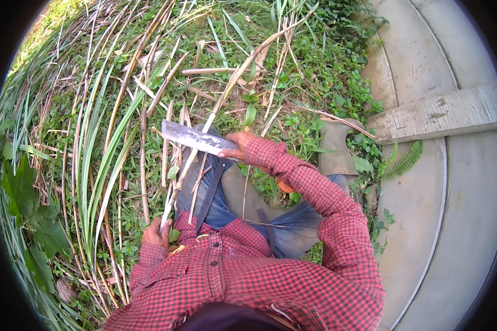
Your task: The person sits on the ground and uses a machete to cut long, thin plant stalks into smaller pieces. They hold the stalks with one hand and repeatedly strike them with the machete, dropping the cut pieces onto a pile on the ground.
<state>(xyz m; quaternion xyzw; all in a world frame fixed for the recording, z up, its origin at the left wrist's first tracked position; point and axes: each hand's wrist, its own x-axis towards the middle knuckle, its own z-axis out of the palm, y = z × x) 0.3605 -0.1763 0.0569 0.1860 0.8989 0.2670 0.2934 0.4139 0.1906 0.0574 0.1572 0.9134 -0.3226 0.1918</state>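
My left hand is closed round the lower end of a long pale stalk, low on the left by my thigh. The stalk slants up and away to the right, browner towards its far end. In my right hand is a machete with a broad, worn grey blade. Its blade points left and lies across the stalk near my knee; whether the edge touches it I cannot tell. My fingers hide most of the machete's handle.
Long green leaves and dry stalks lie heaped along the left. Low weeds cover the ground ahead. A grey concrete surface runs along the right, with a raised concrete beam across it. My boot rests beside its edge.
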